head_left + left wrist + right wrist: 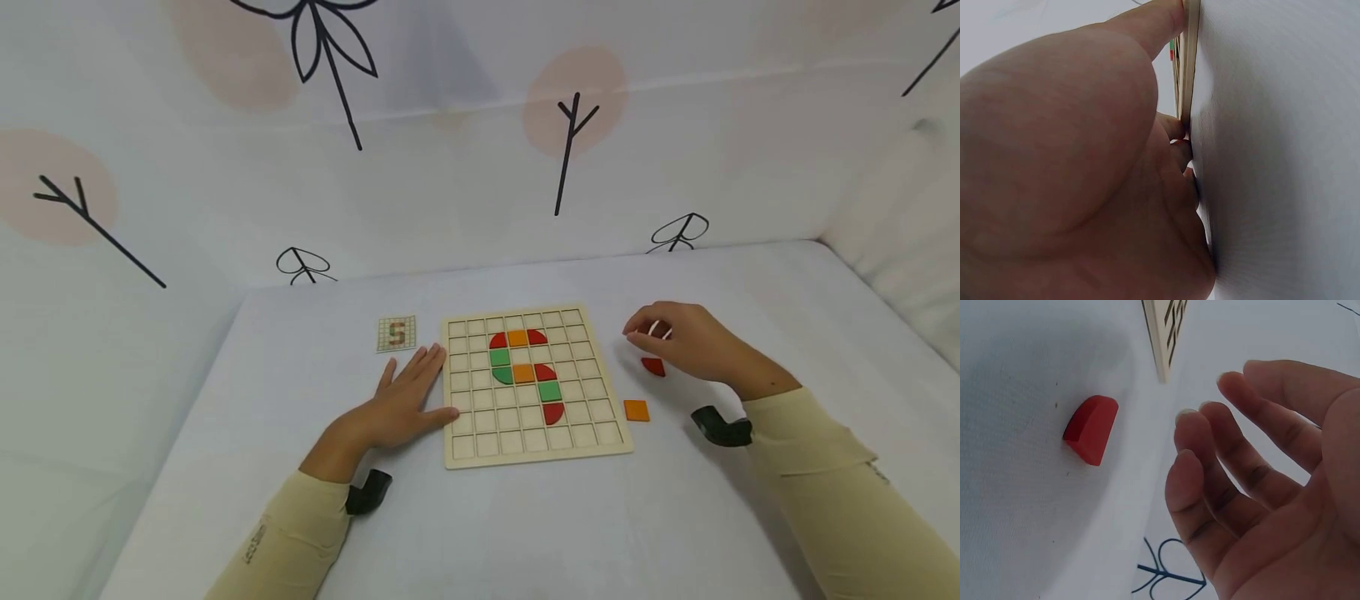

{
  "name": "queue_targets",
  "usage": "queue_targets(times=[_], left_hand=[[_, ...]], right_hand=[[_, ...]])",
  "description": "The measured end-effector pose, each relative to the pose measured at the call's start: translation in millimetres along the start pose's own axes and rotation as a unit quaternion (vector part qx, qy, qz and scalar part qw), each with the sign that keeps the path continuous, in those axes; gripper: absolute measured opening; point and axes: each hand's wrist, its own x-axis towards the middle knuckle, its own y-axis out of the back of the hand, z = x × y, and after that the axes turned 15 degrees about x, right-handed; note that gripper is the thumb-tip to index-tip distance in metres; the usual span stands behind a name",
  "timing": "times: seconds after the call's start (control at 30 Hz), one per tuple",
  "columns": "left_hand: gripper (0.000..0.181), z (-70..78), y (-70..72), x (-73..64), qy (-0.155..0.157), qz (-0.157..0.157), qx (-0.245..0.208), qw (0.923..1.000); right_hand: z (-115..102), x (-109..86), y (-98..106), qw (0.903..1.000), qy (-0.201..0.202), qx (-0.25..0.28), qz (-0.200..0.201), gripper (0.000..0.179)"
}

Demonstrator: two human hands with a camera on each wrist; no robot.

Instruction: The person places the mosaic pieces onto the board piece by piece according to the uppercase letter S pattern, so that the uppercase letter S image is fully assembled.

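Observation:
A pale wooden grid board lies on the table, with red, orange and green tiles set in its cells in an S shape. My left hand rests flat at the board's left side, its thumb over the edge. Seen from the left wrist, the thumb touches the board's side. To the right of the board, my right hand hovers with fingers loosely bent and nothing between them. Just below it lies a red quarter-round tile, which the right wrist view also shows apart from the fingers.
An orange square tile lies beside the board's right edge. Up and left of the board is a small card printed with a coloured S on a grid. White patterned cloth hangs behind the table.

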Motion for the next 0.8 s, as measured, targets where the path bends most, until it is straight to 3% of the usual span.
queue_targets(times=[0.3,0.63,0.8], left_hand=[[0.095,-1.0,-1.3,1.3,-0.004,0.002,0.003,1.0000],[0.095,-0.9,-0.6,1.4,-0.005,0.002,0.002,1.0000],[0.096,-1.1,-0.9,1.0,-0.004,0.002,0.000,1.0000]], right_hand=[[11,-1.8,3,0.9954,-0.032,0.030,-0.085,0.005],[9,-6.2,-2,0.9748,-0.047,0.055,-0.211,0.015],[6,-7.5,-4,0.9673,-0.050,0.046,-0.244,0.018]])
